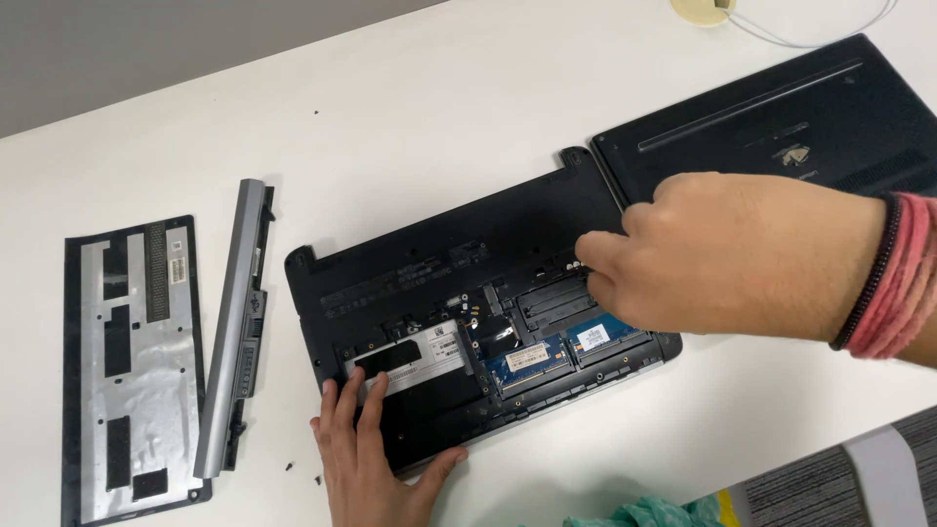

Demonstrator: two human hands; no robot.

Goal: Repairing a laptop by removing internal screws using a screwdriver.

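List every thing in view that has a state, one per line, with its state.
Laptop: upside down, bottom opened, boards exposed.
Bottom cover: removed, lying inner side up.
Battery: removed, beside the cover.
Second laptop: closed.
Left hand: flat, pressing the laptop.
Right hand: fingers pinched inside the bay.

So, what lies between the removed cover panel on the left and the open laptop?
The long grey battery, lying on the white table, seen in the head view.
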